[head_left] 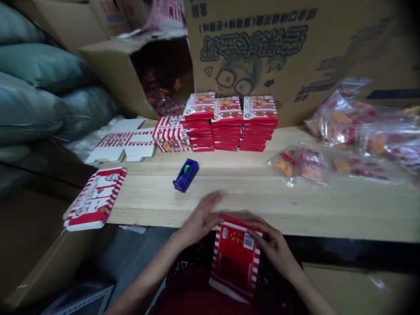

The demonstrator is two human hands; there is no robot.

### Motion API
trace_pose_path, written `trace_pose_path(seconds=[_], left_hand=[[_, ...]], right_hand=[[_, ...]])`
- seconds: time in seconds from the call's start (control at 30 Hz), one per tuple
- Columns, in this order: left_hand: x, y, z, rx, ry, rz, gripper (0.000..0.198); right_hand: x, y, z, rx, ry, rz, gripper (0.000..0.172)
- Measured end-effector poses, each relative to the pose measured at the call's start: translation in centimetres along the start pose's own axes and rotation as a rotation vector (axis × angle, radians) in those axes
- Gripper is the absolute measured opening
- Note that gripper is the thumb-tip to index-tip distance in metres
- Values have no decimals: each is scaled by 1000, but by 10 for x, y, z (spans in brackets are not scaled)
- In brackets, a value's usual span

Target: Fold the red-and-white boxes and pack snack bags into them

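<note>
A red-and-white striped carton (234, 262) stands nearly upright at the wooden table's (262, 197) front edge, partly flattened. My right hand (272, 247) grips its upper right side. My left hand (200, 221) is blurred with motion, its fingers reaching over the carton's top edge. Nearby on the table lies a blue tape dispenser (185, 175). Beyond it rise three stacks of red boxes (226, 124). A flat striped carton blank (95, 199) lies at the left end, and an opened blank (121, 146) lies further back.
Clear plastic bags of orange-and-red packets (298, 166) lie along the table's right side. A large printed cardboard box (282, 57) stands behind the table, beside an open box (141, 74). Grey-green sacks (42, 100) are piled at the left.
</note>
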State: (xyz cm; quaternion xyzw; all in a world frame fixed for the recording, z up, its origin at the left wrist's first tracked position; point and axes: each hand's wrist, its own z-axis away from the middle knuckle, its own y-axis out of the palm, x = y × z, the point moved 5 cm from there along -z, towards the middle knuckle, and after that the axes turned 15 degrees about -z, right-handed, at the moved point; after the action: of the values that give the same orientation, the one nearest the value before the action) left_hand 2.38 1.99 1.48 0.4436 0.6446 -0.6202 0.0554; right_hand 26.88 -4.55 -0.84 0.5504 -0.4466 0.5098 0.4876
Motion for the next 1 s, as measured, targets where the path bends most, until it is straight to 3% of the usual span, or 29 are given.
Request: trace_pose_path(seconds=[0.1, 0.13, 0.23, 0.33, 0.47, 0.67, 0.83, 1.0], left_hand=[[57, -48, 2, -491, -331, -201, 66], [78, -60, 4, -564, -451, -189, 63], [128, -71, -2, -487, -659, 30, 48], [149, -67, -11, -397, -706, 198, 42], [156, -62, -19, -409, -737, 369, 50], [145, -64, -11, -524, -748, 511, 48], [134, -62, -4, -590, -718, 568, 44], [142, -46, 15, -631, -733, 490, 38]], right_hand=[[12, -19, -8, -107, 1, -29, 25], [18, -25, -12, -147, -1, -50, 26], [32, -37, -27, -249, -25, -102, 29], [36, -35, -42, -320, -45, -122, 29], [24, -17, -54, -333, 24, -231, 34], [8, 4, -57, -313, 114, -406, 35], [6, 6, -50, -320, 124, -433, 36], [2, 0, -48, -352, 111, -413, 40]])
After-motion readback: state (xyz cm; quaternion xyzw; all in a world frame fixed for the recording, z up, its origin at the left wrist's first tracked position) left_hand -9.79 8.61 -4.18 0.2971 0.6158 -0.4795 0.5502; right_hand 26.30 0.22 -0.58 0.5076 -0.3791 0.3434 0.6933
